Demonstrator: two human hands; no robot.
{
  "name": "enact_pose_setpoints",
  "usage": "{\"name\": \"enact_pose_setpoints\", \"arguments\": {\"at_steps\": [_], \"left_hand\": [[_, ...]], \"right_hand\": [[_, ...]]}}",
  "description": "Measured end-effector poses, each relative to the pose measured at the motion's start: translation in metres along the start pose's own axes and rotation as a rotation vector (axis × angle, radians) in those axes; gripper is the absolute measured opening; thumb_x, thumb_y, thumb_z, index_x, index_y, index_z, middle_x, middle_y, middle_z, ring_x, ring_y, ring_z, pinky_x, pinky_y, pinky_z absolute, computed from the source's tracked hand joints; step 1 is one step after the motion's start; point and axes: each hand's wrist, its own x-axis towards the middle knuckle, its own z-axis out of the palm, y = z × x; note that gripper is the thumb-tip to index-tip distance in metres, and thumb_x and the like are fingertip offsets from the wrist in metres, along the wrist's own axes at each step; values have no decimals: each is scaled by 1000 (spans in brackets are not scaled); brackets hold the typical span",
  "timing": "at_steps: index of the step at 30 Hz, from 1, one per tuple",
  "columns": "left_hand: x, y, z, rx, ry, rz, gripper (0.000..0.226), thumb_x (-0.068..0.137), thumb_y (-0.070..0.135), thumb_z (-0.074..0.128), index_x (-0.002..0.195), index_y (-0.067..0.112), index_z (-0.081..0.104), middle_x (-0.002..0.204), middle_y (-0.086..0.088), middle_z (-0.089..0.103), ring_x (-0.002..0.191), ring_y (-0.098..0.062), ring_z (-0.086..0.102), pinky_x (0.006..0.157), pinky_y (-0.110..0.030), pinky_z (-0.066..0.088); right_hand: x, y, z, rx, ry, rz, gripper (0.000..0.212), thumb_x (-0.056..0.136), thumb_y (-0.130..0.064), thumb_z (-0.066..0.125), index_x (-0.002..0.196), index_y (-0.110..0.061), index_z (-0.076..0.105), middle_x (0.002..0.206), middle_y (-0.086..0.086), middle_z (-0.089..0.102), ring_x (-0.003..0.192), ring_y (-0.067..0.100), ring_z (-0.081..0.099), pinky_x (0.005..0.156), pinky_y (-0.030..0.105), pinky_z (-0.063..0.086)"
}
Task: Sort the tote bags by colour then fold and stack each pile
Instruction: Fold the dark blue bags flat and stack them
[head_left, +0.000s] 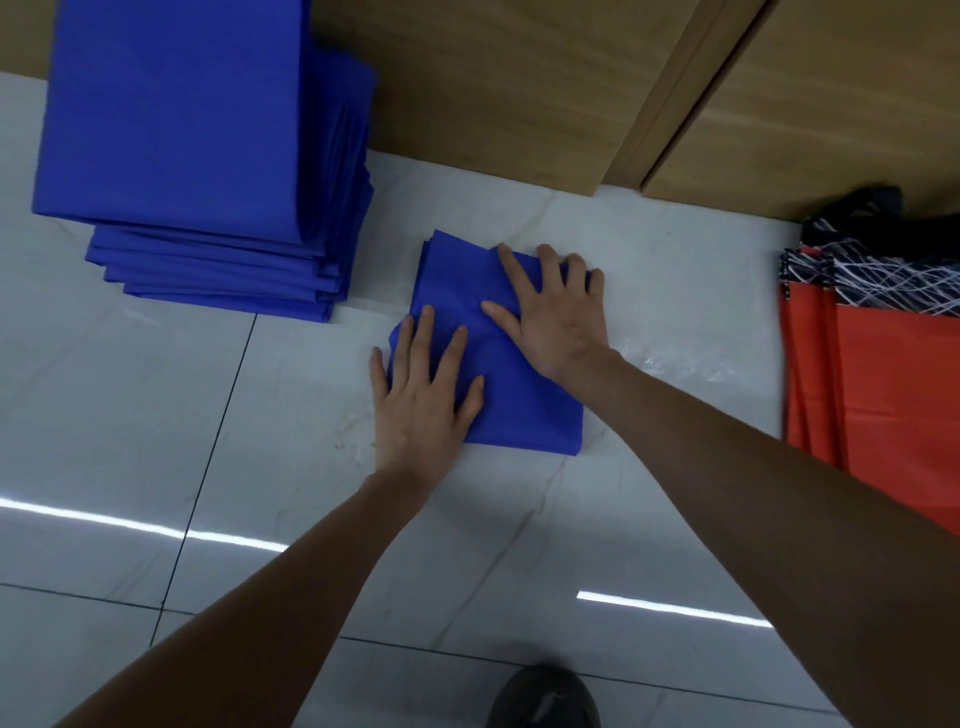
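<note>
On the pale tiled floor (130, 415), both hands press a folded blue tote bag (524, 410) flat.

The left hand (421, 400) lies on its near-left corner and the right hand (556, 317) on its far-right part, each with fingers straight and spread, gripping nothing. The bag, a thin, smooth, matte cloth folded to a rough square with slight creases, sits mid-scene, apart from the blue stack (208, 171) at far left and the orange pile (883, 395) with dark, white-lined trim at right. By my reading the fold is being smoothed; next it calls for lifting the square without springing the layers and squaring it onto the blue stack.
</note>
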Motion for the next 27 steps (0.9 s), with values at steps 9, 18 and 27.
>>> {"name": "enact_pose_setpoints", "arguments": {"at_steps": [9, 18, 27], "left_hand": [[-39, 5, -16, -184, 100, -221, 45, 97, 25, 30, 140, 17, 41, 153, -18, 21, 140, -37, 20, 110, -50, 17], [-43, -3, -1, 23, -15, -54, 55, 96, 33, 24, 141, 3, 35, 149, -21, 28, 138, -36, 26, 109, -45, 24], [-28, 0, -18, 29, -105, -77, 50, 87, 34, 34, 119, 2, 56, 133, -27, 48, 124, -43, 45, 102, -53, 36]], "right_hand": [[-63, -10, 7, 233, 14, 352, 72, 91, -64, 30, 132, -5, 31, 120, 13, 45, 101, 28, 52, 63, 35, 39], [-81, -21, 28, 67, 141, -261, 56, 92, -42, 29, 147, -36, 24, 157, 0, 18, 143, 37, 15, 111, 59, 11], [-66, -24, 19, 62, 50, -258, 52, 90, -56, 25, 138, -42, 40, 147, -2, 41, 130, 41, 39, 99, 65, 32]]}}
